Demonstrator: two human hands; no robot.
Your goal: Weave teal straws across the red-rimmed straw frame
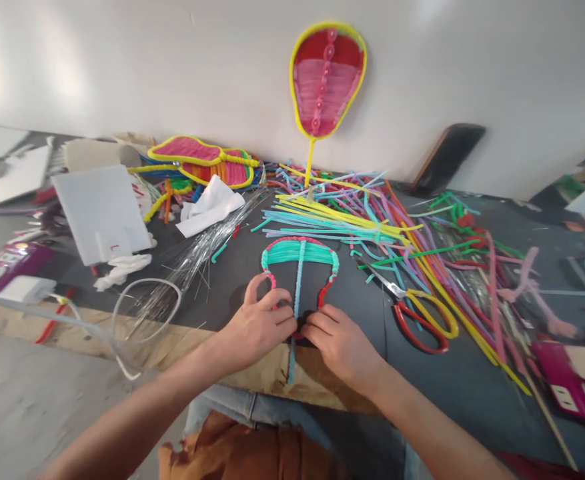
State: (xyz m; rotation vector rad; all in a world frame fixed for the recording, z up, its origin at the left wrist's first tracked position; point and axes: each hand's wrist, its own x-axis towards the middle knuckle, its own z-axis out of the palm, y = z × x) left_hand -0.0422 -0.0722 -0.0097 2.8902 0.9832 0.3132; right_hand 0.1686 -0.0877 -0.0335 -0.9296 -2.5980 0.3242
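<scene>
Frame [299, 252]: sits in front of the person, over the near part of the dark table [217, 297]; a loop of fuzzy wire, pink and red at the rim, with turquoise rows filling the top.
Stem [299, 280]: light blue, runs down the middle of the frame and passes between the hands, its lower end over the brown edge strip [195, 350].
Left hand [265, 323]: clamped on the lower left rim of the frame, fingers bent (the thumb's exact grip is hidden).
Right hand [342, 343]: clamped on the lower right rim, fingertips near those of the left.
Scissors [398, 291]: lie to the right of the frame, apart from both hands; one handle loop red, one yellow.
Yellow wires [347, 217]: lie in a bundle beyond the frame, beside pale blue ones.
Fan [328, 83]: pink and red within a yellow rim, upright before the white wall [212, 60].
Phone [447, 159]: leans against the wall, right of the fan.
</scene>
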